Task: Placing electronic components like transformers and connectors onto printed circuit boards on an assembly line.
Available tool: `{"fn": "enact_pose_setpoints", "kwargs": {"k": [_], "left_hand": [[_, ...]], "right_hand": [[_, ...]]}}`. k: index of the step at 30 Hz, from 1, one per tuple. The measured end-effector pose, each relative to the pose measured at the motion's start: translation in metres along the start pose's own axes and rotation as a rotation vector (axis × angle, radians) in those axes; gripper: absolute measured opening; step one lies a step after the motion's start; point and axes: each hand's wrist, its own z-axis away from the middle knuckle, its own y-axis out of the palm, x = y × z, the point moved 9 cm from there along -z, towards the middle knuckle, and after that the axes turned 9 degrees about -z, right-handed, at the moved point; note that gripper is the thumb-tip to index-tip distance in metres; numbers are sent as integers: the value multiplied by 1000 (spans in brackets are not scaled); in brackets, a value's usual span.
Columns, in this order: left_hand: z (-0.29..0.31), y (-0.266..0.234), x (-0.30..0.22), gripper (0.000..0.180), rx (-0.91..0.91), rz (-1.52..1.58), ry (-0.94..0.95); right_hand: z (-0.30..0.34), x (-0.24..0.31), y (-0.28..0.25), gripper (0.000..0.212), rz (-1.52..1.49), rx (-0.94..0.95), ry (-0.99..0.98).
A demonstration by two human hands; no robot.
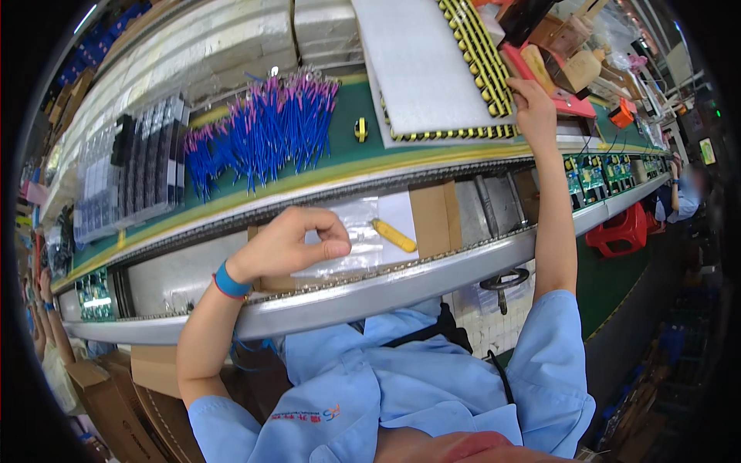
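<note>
My right hand reaches far forward, its thumb and fingers drawn together at the right edge of a white foam sheet. Rows of small yellow-and-black electronic components line that edge, right beside the fingertips; whatever is pinched there is hidden. Over the conveyor, my left hand is curled, thumb and index tips close together. Nothing shows sticking out of it, and the inside of the palm is out of sight. Just right of it, a yellow utility knife lies on white paper and clear plastic.
Bundled blue wires with pink ends lie on the green bench, near stacked clear trays. One loose component stands apart. The conveyor's metal rail runs before me; circuit boards ride at right. A red stool stands below.
</note>
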Motion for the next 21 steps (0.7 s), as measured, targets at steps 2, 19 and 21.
{"fn": "enact_pose_setpoints", "kwargs": {"k": [2,19,21], "left_hand": [[-2,2,-3,20,7,-1,24],[5,7,-10,21,-46,-124,114],[5,12,-8,20,12,-278,22]], "right_hand": [[0,-2,-3,29,4,7,0],[11,221,88,29,-219,178,-394],[17,236,113,31,-177,254,-484]]}}
